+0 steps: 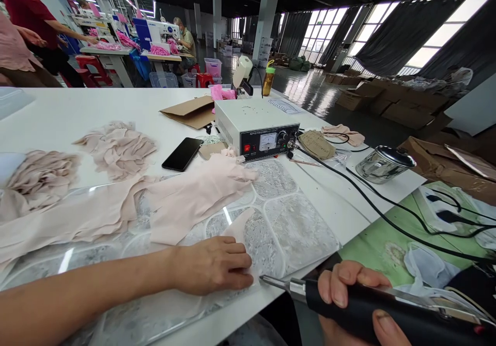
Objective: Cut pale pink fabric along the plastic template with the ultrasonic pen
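Note:
My left hand (213, 266) rests on the glossy clear mat (310, 227), its fingers curled and pressed down on a small beige fabric piece (241, 224). Part of that piece is hidden beneath the hand. In my right hand (360, 294) is a black handheld tool with a pointed metal tip (296, 288), held at the table's front edge. The tip points left, close to my left fingertips; whether it touches the fabric I cannot tell. Beyond my left hand lie overlapping beige fabric pieces (194, 191), with crumpled beige heaps (116, 150) farther left.
A control box (251, 119) with a dial and lit red switch stands mid-table, a black cable (360, 201) running rightward from it. Around it are a phone (182, 154), brown cardboard (189, 111), a lidded metal cup (382, 165) and a bottle (268, 80). Other people work at sewing machines behind.

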The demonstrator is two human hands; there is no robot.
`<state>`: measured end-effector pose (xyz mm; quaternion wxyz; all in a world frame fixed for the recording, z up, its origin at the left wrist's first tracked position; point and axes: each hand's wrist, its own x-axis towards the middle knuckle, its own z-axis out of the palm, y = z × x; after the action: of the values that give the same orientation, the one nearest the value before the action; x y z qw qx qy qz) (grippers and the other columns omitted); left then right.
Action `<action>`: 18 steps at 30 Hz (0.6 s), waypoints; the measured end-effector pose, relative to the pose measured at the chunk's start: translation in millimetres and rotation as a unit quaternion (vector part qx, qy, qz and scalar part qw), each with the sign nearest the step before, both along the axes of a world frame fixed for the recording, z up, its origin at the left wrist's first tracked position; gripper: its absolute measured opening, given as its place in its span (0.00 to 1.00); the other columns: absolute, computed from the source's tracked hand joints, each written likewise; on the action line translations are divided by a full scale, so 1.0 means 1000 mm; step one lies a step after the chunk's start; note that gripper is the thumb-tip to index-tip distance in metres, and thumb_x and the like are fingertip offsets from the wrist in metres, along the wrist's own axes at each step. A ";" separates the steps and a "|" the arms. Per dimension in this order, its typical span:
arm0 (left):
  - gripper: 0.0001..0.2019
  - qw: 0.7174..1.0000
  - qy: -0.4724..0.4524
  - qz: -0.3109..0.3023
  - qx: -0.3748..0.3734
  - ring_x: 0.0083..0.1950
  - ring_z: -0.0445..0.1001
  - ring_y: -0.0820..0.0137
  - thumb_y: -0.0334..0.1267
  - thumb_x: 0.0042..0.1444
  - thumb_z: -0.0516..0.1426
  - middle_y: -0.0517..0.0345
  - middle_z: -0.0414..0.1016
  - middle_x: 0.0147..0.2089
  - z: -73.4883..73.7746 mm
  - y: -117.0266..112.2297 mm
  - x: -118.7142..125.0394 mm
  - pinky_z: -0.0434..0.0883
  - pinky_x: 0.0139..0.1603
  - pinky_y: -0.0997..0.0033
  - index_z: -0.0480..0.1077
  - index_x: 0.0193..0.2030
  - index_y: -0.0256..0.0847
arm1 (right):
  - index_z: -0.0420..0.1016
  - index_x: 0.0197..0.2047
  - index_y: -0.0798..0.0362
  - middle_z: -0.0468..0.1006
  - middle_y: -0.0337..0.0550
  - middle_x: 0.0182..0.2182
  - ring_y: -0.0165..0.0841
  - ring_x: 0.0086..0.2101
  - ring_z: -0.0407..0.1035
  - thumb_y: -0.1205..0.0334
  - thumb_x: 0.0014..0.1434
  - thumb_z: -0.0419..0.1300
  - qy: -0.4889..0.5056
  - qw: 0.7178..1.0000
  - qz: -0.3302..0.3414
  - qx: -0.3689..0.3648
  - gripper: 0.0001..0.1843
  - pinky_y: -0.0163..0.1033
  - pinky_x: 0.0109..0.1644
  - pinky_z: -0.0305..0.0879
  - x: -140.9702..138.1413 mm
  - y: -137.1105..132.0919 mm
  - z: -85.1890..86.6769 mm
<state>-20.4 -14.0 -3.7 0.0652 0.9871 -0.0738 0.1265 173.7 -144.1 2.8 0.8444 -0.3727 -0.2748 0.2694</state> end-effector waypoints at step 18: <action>0.05 0.999 -0.029 0.002 0.016 0.34 0.67 0.69 0.28 0.65 0.54 0.55 0.72 0.35 0.002 0.000 0.001 0.65 0.35 0.68 0.70 0.44 0.38 | 0.69 0.32 0.49 0.65 0.35 0.26 0.27 0.20 0.61 0.56 0.53 0.60 -0.065 0.997 0.044 -0.001 0.07 0.35 0.21 0.61 0.002 0.002 -0.001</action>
<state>-19.5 -14.5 -1.3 0.0474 0.9841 -0.0757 0.1538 175.4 -142.0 1.6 0.8116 -0.3777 -0.3451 0.2821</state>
